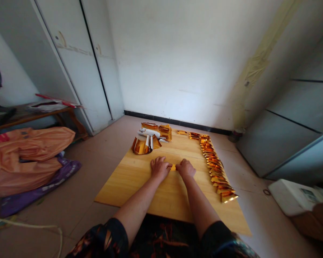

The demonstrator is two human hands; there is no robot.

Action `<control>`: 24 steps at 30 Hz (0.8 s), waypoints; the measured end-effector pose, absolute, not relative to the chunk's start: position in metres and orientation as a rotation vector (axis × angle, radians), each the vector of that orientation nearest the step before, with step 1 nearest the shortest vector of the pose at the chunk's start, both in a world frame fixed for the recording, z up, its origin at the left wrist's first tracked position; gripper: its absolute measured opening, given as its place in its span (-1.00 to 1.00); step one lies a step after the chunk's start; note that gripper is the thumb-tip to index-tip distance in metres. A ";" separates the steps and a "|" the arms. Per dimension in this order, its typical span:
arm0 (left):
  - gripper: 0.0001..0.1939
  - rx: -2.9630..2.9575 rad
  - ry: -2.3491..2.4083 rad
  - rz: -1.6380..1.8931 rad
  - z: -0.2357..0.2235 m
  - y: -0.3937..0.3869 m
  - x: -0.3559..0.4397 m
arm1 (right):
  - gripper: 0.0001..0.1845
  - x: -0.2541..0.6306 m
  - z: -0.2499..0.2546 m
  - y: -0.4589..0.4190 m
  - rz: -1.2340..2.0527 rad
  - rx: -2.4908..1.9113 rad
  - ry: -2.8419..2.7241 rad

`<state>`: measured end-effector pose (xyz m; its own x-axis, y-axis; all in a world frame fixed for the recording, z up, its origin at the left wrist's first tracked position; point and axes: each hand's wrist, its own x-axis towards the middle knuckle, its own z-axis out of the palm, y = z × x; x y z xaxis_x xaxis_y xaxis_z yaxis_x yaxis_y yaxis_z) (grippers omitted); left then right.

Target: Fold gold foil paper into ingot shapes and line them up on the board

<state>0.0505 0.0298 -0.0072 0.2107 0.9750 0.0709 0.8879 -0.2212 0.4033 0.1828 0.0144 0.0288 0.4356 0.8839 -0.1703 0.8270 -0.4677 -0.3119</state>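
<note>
Between my two hands, low over the wooden board, is a small piece of gold foil paper. My left hand pinches its left end, with the other fingers bent over the board. At its right end, my right hand grips with curled fingers. A long row of folded gold foil pieces runs along the board's right side and bends round at the far corner. Stacks of flat gold foil sheets lie at the far left, and a curved foil bundle with white backing stands nearer.
The wooden board is a low work surface before me. An orange bag and a purple bag lie on the floor at left. A white box sits at right. Grey cabinets stand beside the wall.
</note>
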 end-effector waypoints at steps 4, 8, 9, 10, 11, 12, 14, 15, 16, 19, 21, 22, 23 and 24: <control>-0.81 2.201 1.782 0.456 -0.008 0.029 0.051 | -0.78 0.193 0.026 0.017 0.559 -2.475 -1.485; -0.80 2.196 1.790 0.441 -0.006 0.027 0.051 | -0.77 0.203 0.021 0.019 0.616 -2.391 -1.493; -0.79 2.197 1.791 0.433 -0.006 0.027 0.051 | -0.77 0.205 0.020 0.019 0.622 -2.377 -1.496; -0.79 2.198 1.793 0.425 -0.006 0.026 0.051 | -0.76 0.207 0.019 0.020 0.625 -2.368 -1.499; -0.79 2.200 1.795 0.422 -0.006 0.026 0.052 | -0.75 0.207 0.018 0.020 0.627 -2.362 -1.501; -0.79 2.201 1.797 0.421 -0.005 0.026 0.052 | -0.74 0.208 0.017 0.021 0.627 -2.357 -1.504; -0.80 2.198 1.803 0.431 -0.005 0.025 0.052 | -0.73 0.210 0.015 0.022 0.627 -2.341 -1.513; -0.80 2.193 1.807 0.438 -0.005 0.025 0.052 | -0.72 0.211 0.014 0.022 0.628 -2.332 -1.520; -0.80 2.189 1.808 0.445 -0.005 0.025 0.052 | -0.71 0.212 0.014 0.023 0.631 -2.323 -1.527; -0.80 2.192 1.806 0.451 -0.006 0.025 0.052 | -0.71 0.215 0.014 0.024 0.643 -2.311 -1.537; -0.80 2.199 1.802 0.447 -0.006 0.025 0.052 | -0.73 0.214 0.015 0.024 0.652 -2.326 -1.525; -0.81 2.200 1.800 0.444 -0.006 0.025 0.052 | -0.74 0.212 0.016 0.024 0.659 -2.340 -1.514; -0.80 2.199 1.797 0.443 -0.006 0.025 0.052 | -0.75 0.209 0.017 0.025 0.664 -2.358 -1.497; -0.80 2.199 1.792 0.441 -0.006 0.025 0.053 | -0.75 0.205 0.019 0.025 0.661 -2.383 -1.478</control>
